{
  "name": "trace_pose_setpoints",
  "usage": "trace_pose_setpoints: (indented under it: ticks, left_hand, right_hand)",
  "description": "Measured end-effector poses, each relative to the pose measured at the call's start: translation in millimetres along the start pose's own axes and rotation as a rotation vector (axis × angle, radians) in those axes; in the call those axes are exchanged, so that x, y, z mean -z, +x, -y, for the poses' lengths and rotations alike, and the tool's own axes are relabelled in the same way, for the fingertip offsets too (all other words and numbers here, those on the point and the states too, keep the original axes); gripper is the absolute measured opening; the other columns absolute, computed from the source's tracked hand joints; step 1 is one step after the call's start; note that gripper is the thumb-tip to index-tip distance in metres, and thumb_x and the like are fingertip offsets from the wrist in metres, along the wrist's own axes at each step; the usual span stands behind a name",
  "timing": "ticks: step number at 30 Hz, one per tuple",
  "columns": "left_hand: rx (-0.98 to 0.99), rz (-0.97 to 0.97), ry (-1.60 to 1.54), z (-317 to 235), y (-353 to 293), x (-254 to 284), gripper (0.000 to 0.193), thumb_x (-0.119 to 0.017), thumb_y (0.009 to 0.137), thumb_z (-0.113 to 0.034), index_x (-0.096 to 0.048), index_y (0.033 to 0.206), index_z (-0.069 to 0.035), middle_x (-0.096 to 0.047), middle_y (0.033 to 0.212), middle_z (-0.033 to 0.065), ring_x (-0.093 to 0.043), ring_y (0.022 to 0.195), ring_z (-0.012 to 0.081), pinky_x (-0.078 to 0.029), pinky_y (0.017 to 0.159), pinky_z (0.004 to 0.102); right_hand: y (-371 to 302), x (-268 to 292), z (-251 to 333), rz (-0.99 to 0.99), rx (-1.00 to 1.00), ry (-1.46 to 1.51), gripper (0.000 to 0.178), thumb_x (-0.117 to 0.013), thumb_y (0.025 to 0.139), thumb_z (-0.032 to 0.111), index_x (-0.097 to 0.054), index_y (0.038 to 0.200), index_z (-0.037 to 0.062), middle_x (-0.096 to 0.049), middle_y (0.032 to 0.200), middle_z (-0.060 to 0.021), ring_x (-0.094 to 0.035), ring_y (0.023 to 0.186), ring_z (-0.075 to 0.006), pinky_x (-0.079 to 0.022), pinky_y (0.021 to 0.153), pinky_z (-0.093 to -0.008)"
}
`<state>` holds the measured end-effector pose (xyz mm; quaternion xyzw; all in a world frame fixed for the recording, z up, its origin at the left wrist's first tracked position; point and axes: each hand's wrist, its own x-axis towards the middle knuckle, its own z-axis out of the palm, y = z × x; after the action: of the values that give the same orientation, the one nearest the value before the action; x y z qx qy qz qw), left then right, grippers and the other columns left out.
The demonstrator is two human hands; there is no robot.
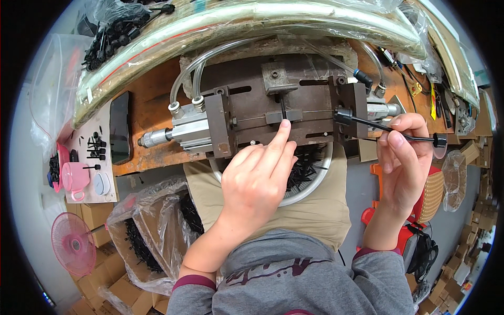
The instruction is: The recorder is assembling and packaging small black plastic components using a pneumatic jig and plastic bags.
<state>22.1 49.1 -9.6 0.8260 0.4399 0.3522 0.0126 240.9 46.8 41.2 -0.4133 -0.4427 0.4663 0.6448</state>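
My left hand point(254, 176) reaches over the front of a dark metal fixture point(315, 100), index finger stretched out and the other fingers loosely bent. Its fingertip is at the lower end of a thin black piece point(284, 105) standing in a slot between small metal blocks point(274, 117); whether it presses on it I cannot tell. Off to the right, my right hand point(407, 157) pinches a slim black rod point(367, 124) between thumb and fingers. The rod has a wide black cup-shaped end to the left and a round end to the right.
Air cylinders point(191, 131) with clear hoses flank the fixture. Below it, a white-rimmed round container point(310, 195) of black parts rests at my lap. A phone point(121, 126) and pink cup point(76, 176) lie left. A pink fan point(73, 243) and plastic-lined box point(157, 239) stand below.
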Motion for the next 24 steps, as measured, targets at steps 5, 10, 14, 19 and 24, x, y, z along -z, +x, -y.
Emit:
trace_pose_setpoints:
  ticks: [5, 10, 14, 19, 24]
  left_hand:
    - [-0.021, 0.058, 0.018, 2, 5, 4, 0.024, -0.073, 0.072, -0.012, -0.069, 0.092, 0.001, -0.067, 0.117, 0.0147, -0.062, 0.066, 0.0177, -0.052, 0.068, 0.0292]
    - [-0.008, 0.062, 0.020, 2, 3, 2, 0.024, -0.073, 0.072, -0.011, -0.069, 0.092, 0.002, -0.066, 0.118, 0.0154, -0.061, 0.063, 0.0169, -0.050, 0.064, 0.0278]
    - [-0.004, 0.067, 0.006, 2, 4, 3, 0.024, -0.073, 0.072, -0.011, -0.068, 0.092, 0.002, -0.066, 0.118, 0.0154, -0.061, 0.062, 0.0164, -0.050, 0.063, 0.0276]
    - [0.050, 0.070, -0.017, -2, 7, 4, 0.025, -0.079, 0.069, -0.011, -0.069, 0.090, -0.002, -0.069, 0.115, 0.0092, -0.064, 0.066, 0.0194, -0.050, 0.062, 0.0279]
    - [0.076, 0.072, 0.001, -4, 9, 6, 0.023, -0.079, 0.068, -0.010, -0.070, 0.087, -0.003, -0.069, 0.114, 0.0068, -0.062, 0.062, 0.0185, -0.050, 0.059, 0.0273]
  right_hand:
    - [-3, 6, -5, -0.007, -0.023, 0.005, 0.019, -0.063, 0.089, 0.004, -0.060, 0.106, -0.0054, -0.068, 0.082, -0.0170, -0.049, 0.045, -0.0083, -0.038, 0.043, -0.0184]
    - [-3, 12, -10, 0.021, -0.005, 0.024, 0.026, -0.057, 0.096, 0.015, -0.061, 0.107, -0.0078, -0.068, 0.079, -0.0185, -0.049, 0.042, -0.0098, -0.038, 0.039, -0.0189]
    - [-4, 8, -12, 0.019, -0.031, 0.003, 0.032, -0.052, 0.100, 0.021, -0.063, 0.104, -0.0086, -0.068, 0.079, -0.0189, -0.050, 0.042, -0.0103, -0.038, 0.038, -0.0188]
    - [-3, 7, -14, 0.021, -0.072, 0.027, 0.035, -0.049, 0.102, 0.022, -0.064, 0.099, -0.0091, -0.068, 0.080, -0.0194, -0.051, 0.042, -0.0111, -0.039, 0.038, -0.0194]
    - [-1, -4, -14, 0.031, -0.160, -0.017, 0.035, -0.051, 0.101, 0.021, -0.067, 0.095, -0.0089, -0.066, 0.076, -0.0169, -0.052, 0.043, -0.0113, -0.039, 0.038, -0.0195]
